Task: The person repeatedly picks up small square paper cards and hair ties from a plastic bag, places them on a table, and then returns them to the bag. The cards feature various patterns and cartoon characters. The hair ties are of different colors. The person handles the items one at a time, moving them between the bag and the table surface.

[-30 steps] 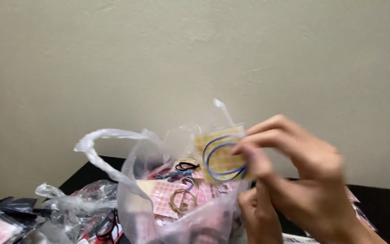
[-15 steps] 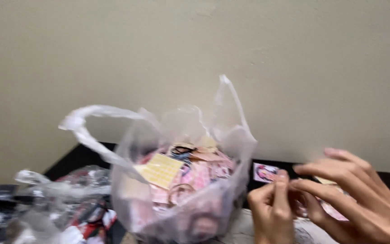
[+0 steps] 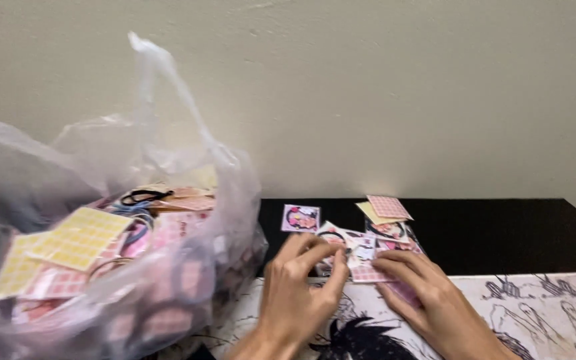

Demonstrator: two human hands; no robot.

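Note:
My left hand rests low in the middle, its fingers curled and pinching the edge of a small picture card. Beside it, my right hand lies flat with its fingertips on a pink checked card. Both cards belong to a loose pile of small cards on the black strip of the table. A clear plastic bag stands to the left of my hands. It is stuffed with yellow and pink checked cards carrying hair ties.
A plain pale wall rises right behind the black table strip. A black-and-white drawn sheet covers the near table under my hands. One separate picture card lies between the bag and the pile.
My right hand held up a yellow card with hair ties over the bag, then came down to the right. Both hands now sit on the card pile, and the view has swung right.

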